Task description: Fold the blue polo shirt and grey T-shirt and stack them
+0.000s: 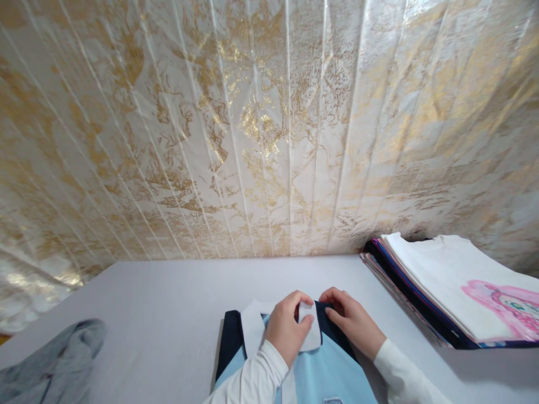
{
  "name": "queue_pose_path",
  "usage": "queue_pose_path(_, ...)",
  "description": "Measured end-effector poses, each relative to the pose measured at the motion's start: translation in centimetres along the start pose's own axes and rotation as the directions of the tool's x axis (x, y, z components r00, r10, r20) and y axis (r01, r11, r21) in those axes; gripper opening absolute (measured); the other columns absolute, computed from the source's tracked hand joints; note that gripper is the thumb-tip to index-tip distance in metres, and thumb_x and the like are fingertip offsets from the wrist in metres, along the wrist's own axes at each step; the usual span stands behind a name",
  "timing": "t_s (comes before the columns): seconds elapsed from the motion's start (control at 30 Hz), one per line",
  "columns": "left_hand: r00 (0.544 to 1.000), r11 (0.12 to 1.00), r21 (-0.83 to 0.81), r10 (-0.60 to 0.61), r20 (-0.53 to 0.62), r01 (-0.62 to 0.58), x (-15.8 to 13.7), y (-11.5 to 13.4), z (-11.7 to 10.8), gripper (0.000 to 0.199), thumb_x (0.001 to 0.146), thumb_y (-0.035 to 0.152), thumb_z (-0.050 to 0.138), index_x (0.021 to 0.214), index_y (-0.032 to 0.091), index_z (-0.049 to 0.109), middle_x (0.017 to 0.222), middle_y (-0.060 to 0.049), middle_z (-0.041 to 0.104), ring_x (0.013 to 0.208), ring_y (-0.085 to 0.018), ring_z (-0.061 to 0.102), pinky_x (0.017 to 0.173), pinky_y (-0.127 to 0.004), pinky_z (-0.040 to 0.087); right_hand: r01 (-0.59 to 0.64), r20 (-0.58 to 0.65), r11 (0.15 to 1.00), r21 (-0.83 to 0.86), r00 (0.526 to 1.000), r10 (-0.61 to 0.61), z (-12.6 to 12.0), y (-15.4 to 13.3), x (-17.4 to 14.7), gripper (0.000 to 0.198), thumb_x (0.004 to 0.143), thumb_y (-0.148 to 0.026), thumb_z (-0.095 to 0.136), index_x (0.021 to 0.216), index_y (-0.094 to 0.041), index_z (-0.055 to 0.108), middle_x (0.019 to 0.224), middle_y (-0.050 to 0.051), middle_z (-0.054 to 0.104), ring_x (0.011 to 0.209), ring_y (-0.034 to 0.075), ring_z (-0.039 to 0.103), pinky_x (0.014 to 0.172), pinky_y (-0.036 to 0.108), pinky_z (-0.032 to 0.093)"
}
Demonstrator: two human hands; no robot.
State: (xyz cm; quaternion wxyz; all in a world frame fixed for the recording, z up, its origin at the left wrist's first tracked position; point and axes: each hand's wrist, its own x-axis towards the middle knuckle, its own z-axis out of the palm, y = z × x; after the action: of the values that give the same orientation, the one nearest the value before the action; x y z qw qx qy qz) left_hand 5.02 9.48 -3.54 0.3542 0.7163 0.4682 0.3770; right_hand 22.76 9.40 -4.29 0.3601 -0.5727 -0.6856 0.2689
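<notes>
A light blue polo shirt (332, 370) with navy shoulders and a white collar and placket lies front up on the table, cut off by the bottom edge of the view. My left hand (289, 326) reaches across its front and pinches the right-hand flap of the white collar (310, 336) between thumb and fingers. Beside it, my right hand (353, 321) grips the navy shoulder near the collar, thumb and fingers curled together on the fabric. The collar's left flap (251, 325) lies untouched. Part of a small patch (332, 400) shows on the chest.
To the right stands a stack of folded clothes (425, 314), topped by a white T-shirt (446, 275) with a pink print. A grey garment (54, 365) lies at the lower left of the pale table (168, 314). Behind the table hangs a shiny gold-patterned sheet (261, 140).
</notes>
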Motion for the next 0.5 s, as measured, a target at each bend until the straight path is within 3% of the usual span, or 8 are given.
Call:
queue_pose_path(0.13,0.999,0.980,0.194,0.045,-0.016,-0.041,-0.5,0.6,-0.2,0.028,0.071,0.008,0.057,0.094,0.023,0.058,0.095,0.001,0.052,0.082,-0.017,0.053,0.078,-0.030,0.039,0.090,-0.016,0.988,-0.128,0.996,-0.093,-0.2,-0.4,-0.3,0.023,0.068,-0.014,0.043,0.084,-0.021,0.058,0.082,0.003,0.059,0.082,0.021,0.053,0.077,0.038,0.043)
queue_pose_path(0.27,0.996,0.945,0.320,0.082,-0.020,-0.072,-0.8,1.1,0.1,0.029,0.073,0.013,0.060,0.101,0.020,0.057,0.103,-0.004,0.050,0.097,-0.023,0.049,0.087,-0.035,0.038,0.187,-0.123,0.970,-0.157,0.971,-0.207,0.3,-1.1,-0.9,0.037,0.069,-0.009,0.040,0.100,-0.021,0.055,0.095,0.006,0.057,0.092,0.021,0.053,0.084,0.039,0.044)
queue_pose_path(0.4,0.995,0.911,0.400,0.101,0.026,-0.103,-0.6,1.3,-0.2,0.036,0.074,0.022,0.065,0.109,0.020,0.057,0.106,-0.006,0.053,0.101,-0.026,0.048,0.088,-0.039,0.039,0.142,-0.121,0.989,-0.046,0.982,-0.147,1.8,-1.9,-1.6,0.043,0.070,-0.008,0.036,0.110,-0.021,0.048,0.099,0.005,0.056,0.086,0.017,0.057,0.079,0.034,0.049)
queue_pose_path(0.5,0.993,0.891,0.439,0.100,0.055,-0.114,-0.3,1.3,-2.7,0.044,0.076,0.025,0.064,0.118,0.021,0.053,0.112,-0.006,0.056,0.104,-0.026,0.049,0.090,-0.039,0.039,0.079,-0.072,0.996,-0.047,0.994,-0.082,1.8,-2.8,-2.0,0.037,0.072,-0.012,0.037,0.105,-0.021,0.051,0.097,0.005,0.059,0.087,0.017,0.060,0.079,0.034,0.050)
